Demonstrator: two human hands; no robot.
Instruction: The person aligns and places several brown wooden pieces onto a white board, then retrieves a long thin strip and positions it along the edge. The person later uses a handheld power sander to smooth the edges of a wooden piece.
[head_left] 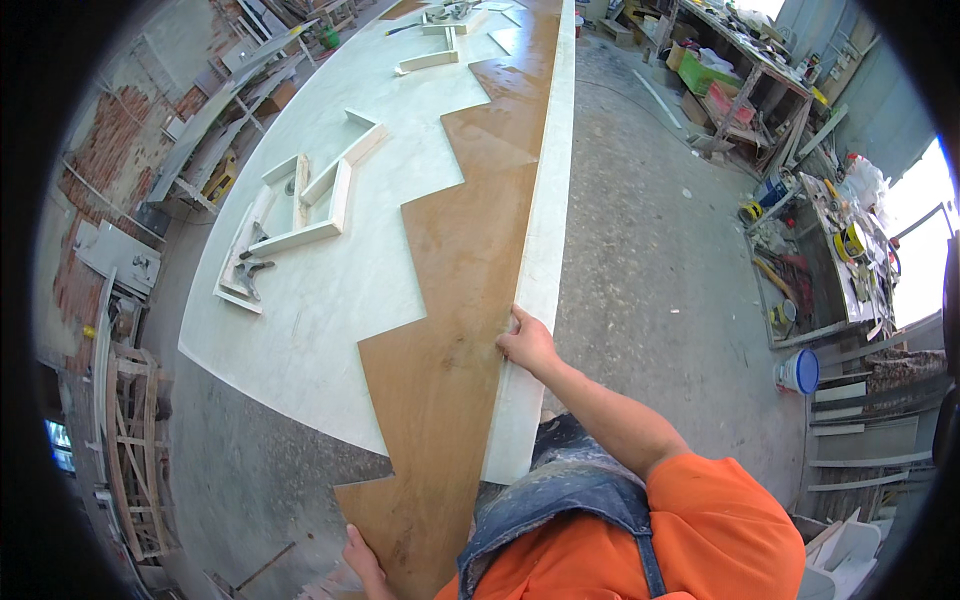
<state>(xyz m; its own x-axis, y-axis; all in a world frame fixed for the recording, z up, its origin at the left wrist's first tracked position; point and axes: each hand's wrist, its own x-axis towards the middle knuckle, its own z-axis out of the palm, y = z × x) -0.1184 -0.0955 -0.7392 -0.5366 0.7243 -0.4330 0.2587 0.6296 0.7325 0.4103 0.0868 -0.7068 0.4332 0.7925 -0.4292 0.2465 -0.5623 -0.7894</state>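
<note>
Orange sleeves and dust-smeared denim overalls (565,480) are filling the foreground, pressing close to a long brown sawtooth panel (450,370). Most of that panel is lying flat along the right side of a white tabletop (370,250), its near end jutting past the edge toward the wearer. Its stepped side is facing left, its straight side right. The right hand (528,340) is resting at the straight edge, its fingers curling nearly closed, thumb and forefinger nipping the panel's rim. The left hand (364,558) is touching the stepped edge of the overhanging end; its fingers seem to be passing underneath, so how far open they are I cannot tell. Farther left, angular wooden frames (325,226) are sitting on the tabletop, with grey spring clamps (253,280) lying beside them. A blue-and-white bucket (800,371) is standing on the concrete floor (650,250) at right, beside a cluttered workbench (838,262).
</note>
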